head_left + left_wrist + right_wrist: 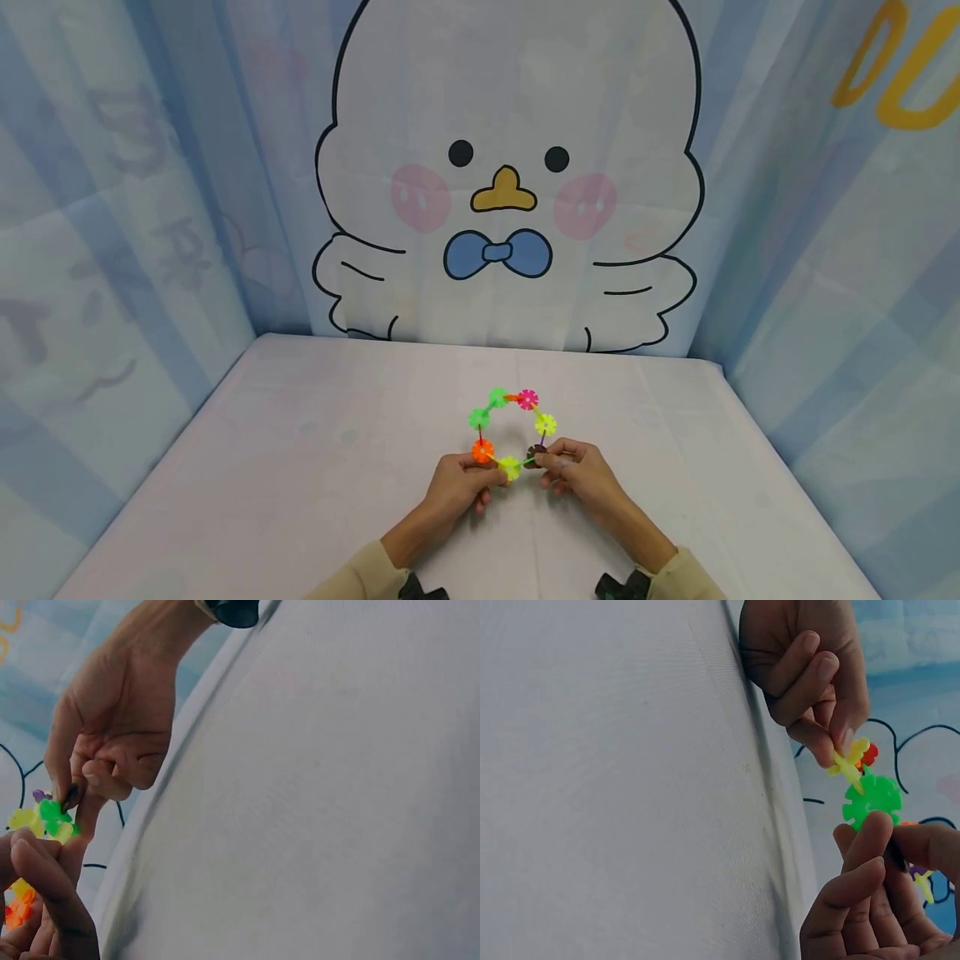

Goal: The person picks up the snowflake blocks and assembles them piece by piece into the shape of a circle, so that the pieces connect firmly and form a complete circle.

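Both hands hold a ring of linked plastic snowflake discs [479, 418] above the white table. My left hand [459, 487] pinches the yellow disc [510, 468] at the ring's near side, beside an orange disc [482, 451]. With thumb and fingers, my right hand [587, 477] grips the dark disc [536, 454] at the near right. A green disc [873, 799] shows face-on between the hands in the right wrist view, joined to the yellow one. Green, pink and yellow discs form the far side of the ring. Fingers hide part of the held discs.
The white-covered table [337, 467] extends on all sides of the hands. Behind it hangs a curtain [510, 92] printed with a cartoon bird, and blue-and-white curtains close off the left and right sides.
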The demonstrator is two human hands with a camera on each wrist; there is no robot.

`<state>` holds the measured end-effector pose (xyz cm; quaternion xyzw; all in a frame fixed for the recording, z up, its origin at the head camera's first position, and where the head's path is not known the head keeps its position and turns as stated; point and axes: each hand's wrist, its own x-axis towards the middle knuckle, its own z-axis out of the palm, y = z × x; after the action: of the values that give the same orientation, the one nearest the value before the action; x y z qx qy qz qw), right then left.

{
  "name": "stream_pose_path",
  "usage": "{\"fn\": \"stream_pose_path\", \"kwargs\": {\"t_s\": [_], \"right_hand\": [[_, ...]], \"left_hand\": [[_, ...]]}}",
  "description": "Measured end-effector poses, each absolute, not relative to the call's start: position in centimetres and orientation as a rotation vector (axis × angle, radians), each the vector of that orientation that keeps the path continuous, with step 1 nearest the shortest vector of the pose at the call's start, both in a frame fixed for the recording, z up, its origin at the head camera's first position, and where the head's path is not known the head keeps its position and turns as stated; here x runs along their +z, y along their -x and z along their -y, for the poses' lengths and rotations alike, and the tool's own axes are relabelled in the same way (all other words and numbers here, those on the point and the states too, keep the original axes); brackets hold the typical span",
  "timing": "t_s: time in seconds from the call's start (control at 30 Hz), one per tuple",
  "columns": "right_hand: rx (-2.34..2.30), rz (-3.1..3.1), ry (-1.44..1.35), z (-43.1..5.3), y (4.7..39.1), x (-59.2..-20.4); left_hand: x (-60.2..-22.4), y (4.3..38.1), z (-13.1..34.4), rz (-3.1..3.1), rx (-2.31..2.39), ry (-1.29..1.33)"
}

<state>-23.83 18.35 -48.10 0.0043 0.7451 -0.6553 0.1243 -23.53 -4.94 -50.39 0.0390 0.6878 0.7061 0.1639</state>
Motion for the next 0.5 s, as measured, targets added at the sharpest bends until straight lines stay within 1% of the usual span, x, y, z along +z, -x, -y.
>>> {"fn": "stream_pose_path", "kwargs": {"t_s": [0.13,0.3,0.5], "right_hand": [[-1.911,-2.163,-0.016,-18.3,23.9,-48.2],[-1.854,-2.209,-0.087,-18.2,23.9,-48.6],[-1.763,-2.29,-0.125,-17.8,23.9,-49.0]], "left_hand": [[-50.2,24.5,5.9,-1.92,1.922,-0.15],[-49.9,25.9,7.9,-1.914,1.861,-0.17],[-49.9,26.5,8.8,-1.977,1.764,-0.155]]}}
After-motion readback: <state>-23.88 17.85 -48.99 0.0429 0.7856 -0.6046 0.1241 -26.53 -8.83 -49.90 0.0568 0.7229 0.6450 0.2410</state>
